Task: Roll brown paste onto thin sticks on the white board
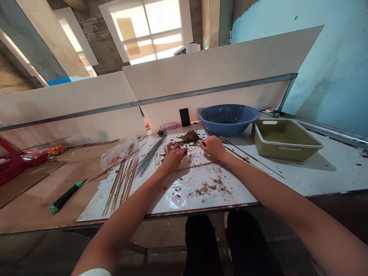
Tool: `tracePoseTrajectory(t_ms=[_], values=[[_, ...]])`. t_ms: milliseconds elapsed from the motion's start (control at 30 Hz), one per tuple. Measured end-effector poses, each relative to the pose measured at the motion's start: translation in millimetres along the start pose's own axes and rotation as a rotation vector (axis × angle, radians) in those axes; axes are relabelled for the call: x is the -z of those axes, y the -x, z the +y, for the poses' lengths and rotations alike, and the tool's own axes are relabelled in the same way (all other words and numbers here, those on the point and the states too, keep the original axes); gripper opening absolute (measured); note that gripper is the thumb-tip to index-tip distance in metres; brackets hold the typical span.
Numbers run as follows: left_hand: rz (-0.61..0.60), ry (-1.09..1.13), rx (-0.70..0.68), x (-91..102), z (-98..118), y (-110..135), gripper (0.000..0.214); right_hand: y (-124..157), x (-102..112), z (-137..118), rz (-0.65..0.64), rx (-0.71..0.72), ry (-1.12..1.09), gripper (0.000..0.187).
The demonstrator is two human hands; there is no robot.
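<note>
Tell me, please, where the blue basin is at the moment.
In the head view, the blue basin stands far back, between the black phone and the olive-green tray.

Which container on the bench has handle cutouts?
The olive-green tray with the white rim: it is rectangular, unlike the round blue bowl beside it.

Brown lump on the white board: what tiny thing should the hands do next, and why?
Perhaps the right hand could pinch a small bit off the crumbly brown lump, because the lump sits just beyond its fingertips, and the left hand is close by on the white, crumb-scattered board.
</note>
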State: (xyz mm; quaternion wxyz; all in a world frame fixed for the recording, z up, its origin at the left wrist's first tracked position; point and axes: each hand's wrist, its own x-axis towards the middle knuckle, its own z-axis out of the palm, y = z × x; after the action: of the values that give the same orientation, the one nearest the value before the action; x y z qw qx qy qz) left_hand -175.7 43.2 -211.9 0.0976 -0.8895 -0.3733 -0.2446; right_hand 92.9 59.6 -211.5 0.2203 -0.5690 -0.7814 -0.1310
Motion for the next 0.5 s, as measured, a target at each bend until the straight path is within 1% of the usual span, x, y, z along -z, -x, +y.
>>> tracePoseTrajectory(t_ms=[100,133,200,267,333,433,500], values=[[0.022,-0.014,0.008,-2.7,6.6,-0.2,0.039,2.7,1.5,-19.3,-0.073,0.012,-0.016,0.050],[0.030,-0.023,0.010,-3.5,8.2,-0.3,0.037,3.8,2.2,-25.2,-0.093,-0.008,-0.026,0.049],[0.034,-0.040,0.006,-4.9,10.2,-0.7,0.027,5.9,4.0,-34.4,-0.109,-0.071,-0.049,0.043],[0.025,-0.047,-0.004,-5.9,10.4,-0.9,0.017,7.6,5.7,-38.8,-0.107,-0.087,-0.092,0.039],[0.014,-0.053,-0.011,-6.7,9.4,-0.8,0.013,8.7,5.4,-38.4,-0.101,0.001,-0.178,0.038],[0.012,-0.064,-0.009,-7.6,7.7,-0.5,0.013,9.4,-1.3,-33.2,-0.060,0.232,-0.359,0.037],[0.014,-0.055,-0.003,-7.9,7.3,-0.7,0.015,9.2,-9.4,-30.3,-0.027,0.344,-0.454,0.039]])
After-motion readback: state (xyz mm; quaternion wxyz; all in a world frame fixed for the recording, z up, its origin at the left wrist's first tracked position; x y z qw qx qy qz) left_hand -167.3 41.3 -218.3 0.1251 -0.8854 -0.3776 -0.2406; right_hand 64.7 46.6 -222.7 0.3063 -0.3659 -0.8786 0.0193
